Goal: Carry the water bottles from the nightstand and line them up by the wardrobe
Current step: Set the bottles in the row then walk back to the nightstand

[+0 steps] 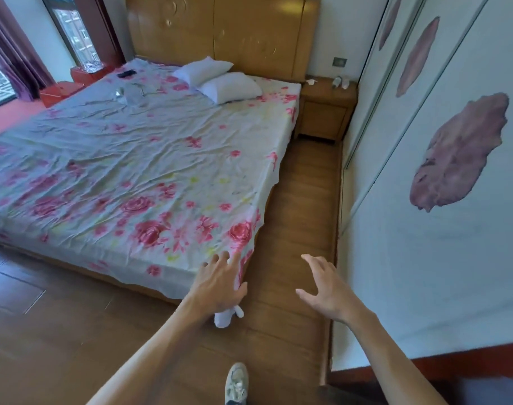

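Head view is showing both bare hands reaching out empty at the foot of the bed. Left hand [220, 280], fingers spread wide, is hovering over the corner of the white sheet printed with pink roses [138, 159]; just below its wrist a small white object [227, 315] is lying on the brown wooden floor [302, 200], too blurred to identify. Right hand [326, 286] is also hanging open, fingers loosely fanned, just beside the pale wardrobe door with mauve feather shapes [424, 258]. Far ahead of both hands, past the aisle, small pale water bottles [340, 82] are sitting on the surface of the light wooden nightstand [326, 112], well apart from either hand.
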Available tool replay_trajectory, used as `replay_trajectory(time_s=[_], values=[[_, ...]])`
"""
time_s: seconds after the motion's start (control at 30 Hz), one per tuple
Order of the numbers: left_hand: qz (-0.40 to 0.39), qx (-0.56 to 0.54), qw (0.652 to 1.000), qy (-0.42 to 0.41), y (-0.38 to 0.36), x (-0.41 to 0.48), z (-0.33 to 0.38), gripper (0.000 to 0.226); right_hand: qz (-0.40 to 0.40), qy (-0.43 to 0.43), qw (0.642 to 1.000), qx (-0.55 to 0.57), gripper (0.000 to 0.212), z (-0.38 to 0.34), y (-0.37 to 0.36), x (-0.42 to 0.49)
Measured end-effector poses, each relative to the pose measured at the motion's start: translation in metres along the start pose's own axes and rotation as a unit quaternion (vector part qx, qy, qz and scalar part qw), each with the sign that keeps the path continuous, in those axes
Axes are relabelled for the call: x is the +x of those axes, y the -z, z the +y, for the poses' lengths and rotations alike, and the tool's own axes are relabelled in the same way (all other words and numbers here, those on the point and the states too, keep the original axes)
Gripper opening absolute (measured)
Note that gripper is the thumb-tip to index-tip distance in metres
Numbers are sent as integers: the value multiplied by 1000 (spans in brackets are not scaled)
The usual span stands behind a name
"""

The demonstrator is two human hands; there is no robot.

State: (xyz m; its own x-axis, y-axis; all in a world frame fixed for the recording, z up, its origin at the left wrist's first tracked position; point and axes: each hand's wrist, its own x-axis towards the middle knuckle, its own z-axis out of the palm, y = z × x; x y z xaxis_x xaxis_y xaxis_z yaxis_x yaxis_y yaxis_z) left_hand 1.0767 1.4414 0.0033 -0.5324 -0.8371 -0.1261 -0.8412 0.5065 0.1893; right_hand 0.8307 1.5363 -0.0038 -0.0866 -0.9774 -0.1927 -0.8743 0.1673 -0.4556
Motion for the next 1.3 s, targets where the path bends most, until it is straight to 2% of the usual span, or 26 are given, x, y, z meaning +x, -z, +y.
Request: replay_trajectory(time_s=[0.2, 0.43, 0.93, 1.3], values=[[-7, -16, 999, -36, 13, 63, -28, 74, 26, -24, 999, 12, 77, -15, 12, 45], [-9, -23, 999, -42, 17, 128, -36, 67, 41, -62, 997, 38, 77, -2, 24, 75], [17, 9, 999, -39, 34, 309, 23, 70, 8, -64, 998, 26, 78, 96, 98, 221], [-2, 36, 997, -65, 39, 403, 57, 74, 14, -81, 997, -3, 78, 146, 143, 287]])
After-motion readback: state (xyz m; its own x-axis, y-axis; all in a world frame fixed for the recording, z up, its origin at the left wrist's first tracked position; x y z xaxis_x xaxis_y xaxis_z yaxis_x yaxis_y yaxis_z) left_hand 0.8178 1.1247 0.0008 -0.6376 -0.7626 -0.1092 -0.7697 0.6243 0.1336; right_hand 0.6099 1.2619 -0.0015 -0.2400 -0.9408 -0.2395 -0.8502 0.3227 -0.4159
